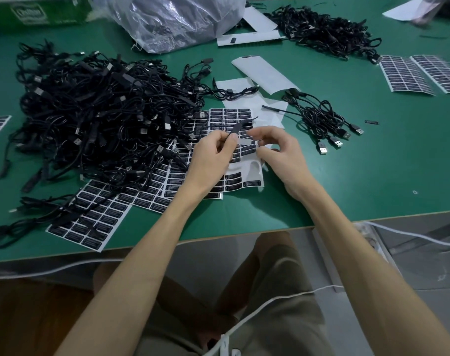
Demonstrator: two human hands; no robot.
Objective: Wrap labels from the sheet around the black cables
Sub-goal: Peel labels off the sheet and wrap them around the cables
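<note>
**While cables heap the desk, two hands meet over a label sheet**

Where the view begins, at the lap, a white cord [270, 301] crosses grey shorts [283, 291] below the green desk [347, 163]. Both bare forearms reach over the desk edge. The left hand [211, 160] has a narrow grip: thumb and fingers pinch the flat black end of a cable [235, 128], which tilts up and to the right. The right hand [280, 155] is just beside it, fingers curled toward that end. Blur hides whether its grip holds a label, so I cannot tell.

Under both hands lies a sheet [230, 116] of black labels, several of its places already peeled bare. More sheets [90, 219] fan out to the left, partly buried under a big pile [90, 111] of black cables. To the right a small bundle [319, 119] lies apart, its USB plugs pointing toward the near edge. White backing papers [265, 73] lie behind the sheet.

Farther back sits a clear plastic bag [172, 19], slumped and crumpled. Dark shapes show through it, too blurred to name. A green box [38, 11] stands at the far left, its contents hidden. A second heap [321, 29] of cables and two spare sheets [409, 73] lie at the far right.
</note>
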